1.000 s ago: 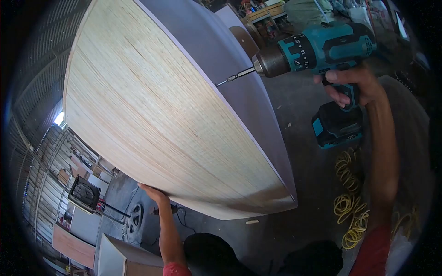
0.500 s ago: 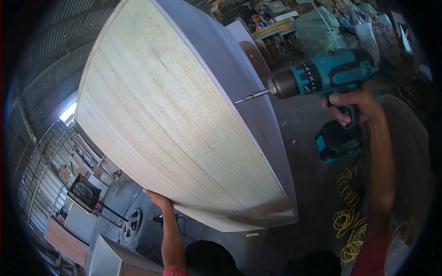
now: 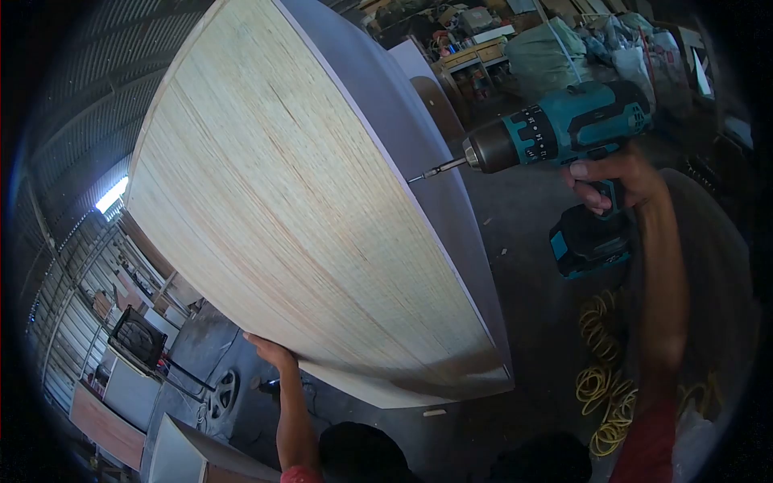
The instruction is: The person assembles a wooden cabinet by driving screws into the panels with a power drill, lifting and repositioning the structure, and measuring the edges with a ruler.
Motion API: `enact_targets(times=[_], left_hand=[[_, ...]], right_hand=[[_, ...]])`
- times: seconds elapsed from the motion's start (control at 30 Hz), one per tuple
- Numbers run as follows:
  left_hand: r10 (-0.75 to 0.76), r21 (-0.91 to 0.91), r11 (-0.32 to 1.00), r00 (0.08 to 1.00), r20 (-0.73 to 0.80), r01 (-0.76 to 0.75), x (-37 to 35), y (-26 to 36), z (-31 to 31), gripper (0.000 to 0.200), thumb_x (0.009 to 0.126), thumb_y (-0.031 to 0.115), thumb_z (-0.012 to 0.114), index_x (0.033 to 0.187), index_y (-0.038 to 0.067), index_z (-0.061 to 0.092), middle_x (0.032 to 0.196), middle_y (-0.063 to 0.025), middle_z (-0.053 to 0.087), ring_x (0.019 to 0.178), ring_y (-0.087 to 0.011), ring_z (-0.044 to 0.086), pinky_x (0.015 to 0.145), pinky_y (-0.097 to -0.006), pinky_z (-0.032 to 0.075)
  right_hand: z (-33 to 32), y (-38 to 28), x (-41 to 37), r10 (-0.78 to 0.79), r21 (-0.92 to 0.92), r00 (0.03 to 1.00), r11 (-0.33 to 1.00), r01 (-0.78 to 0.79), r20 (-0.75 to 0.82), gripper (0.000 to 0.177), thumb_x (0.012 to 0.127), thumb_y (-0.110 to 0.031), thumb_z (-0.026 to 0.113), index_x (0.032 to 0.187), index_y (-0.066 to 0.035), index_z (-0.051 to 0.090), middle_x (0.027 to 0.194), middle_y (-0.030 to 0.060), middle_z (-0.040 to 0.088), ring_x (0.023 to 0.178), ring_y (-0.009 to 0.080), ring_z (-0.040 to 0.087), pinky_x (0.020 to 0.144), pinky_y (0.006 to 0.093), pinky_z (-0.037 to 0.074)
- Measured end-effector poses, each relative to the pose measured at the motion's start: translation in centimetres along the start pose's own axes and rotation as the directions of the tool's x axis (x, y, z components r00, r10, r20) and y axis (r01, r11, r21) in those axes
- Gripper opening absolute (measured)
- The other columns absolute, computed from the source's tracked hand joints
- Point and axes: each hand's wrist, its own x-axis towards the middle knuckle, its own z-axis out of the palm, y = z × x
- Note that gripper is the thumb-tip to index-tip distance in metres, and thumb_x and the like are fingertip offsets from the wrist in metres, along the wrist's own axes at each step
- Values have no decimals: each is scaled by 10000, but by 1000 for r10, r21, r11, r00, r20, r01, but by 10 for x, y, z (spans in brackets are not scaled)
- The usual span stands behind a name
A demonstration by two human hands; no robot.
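Note:
My right hand [image 3: 616, 179] is wrapped round the grip of a teal and black cordless drill [image 3: 592, 121]. Its long bit [image 3: 439, 171] points left, with the tip at the edge of a large wooden cabinet [image 3: 298, 209]. Pale wood grain covers the cabinet's broad face, and its side is light purple. Low on the left, my left hand [image 3: 275, 354] is closed on the cabinet's lower edge; some fingers are hidden behind the board.
A coiled yellow hose [image 3: 600, 386] lies on the floor at right. A black fan [image 3: 138, 338] stands at left, near leaning boards [image 3: 109, 423]. Farther back are a cluttered workbench [image 3: 475, 58] and stuffed sacks [image 3: 547, 56]. Another panel box [image 3: 189, 455] sits at lower left.
The cabinet and both hands appear slightly farther left in view. The bit's tip stays at the cabinet's edge, and both hands keep their hold.

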Motion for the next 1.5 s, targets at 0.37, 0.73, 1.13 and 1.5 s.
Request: enact_targets(times=[0.37, 0.73, 1.13, 1.5], left_hand=[[47, 23, 999, 999, 4, -47, -1, -1, -1, 796, 957, 599, 276, 1207, -117, 518, 1164, -204, 594, 1020, -293, 569, 883, -367, 433], [197, 114, 974, 980, 0, -196, 11, 4, -12, 703, 959, 513, 400, 1323, -89, 403, 1312, -202, 475, 1167, -297, 468, 980, -388, 363], [856, -10, 52, 39, 515, -999, -171, 272, 184, 1076, 671, 612, 709, 1487, 125, 203, 1546, -192, 71, 1421, -404, 1, 1092, -634, 3], [846, -20, 156, 123, 519, -988, -174, 269, 179, 1066, 653, 574, 750, 1473, 122, 240, 1530, -219, 116, 1421, -400, 15, 1113, -596, 8]], right_hand=[[0, 3, 3, -7, 34, 1000, 999, 8, -30, 196, 755, -99, 690, 812, 59, 590, 598, 100, 562, 388, 122, 472, 363, 265, 391], [6, -1, 3, -60, -101, 998, 993, 61, 6, 230, 793, -195, 678, 821, 22, 610, 547, 51, 539, 383, 78, 458, 343, 216, 371], [1, 11, 1, -103, -109, 994, 989, 104, 22, 298, 816, -260, 664, 892, 24, 618, 521, 35, 513, 388, 75, 461, 353, 223, 373], [4, 6, 0, -88, -153, 996, 984, 91, 31, 306, 808, -281, 666, 888, 13, 629, 512, 25, 521, 365, 74, 450, 352, 220, 384]])
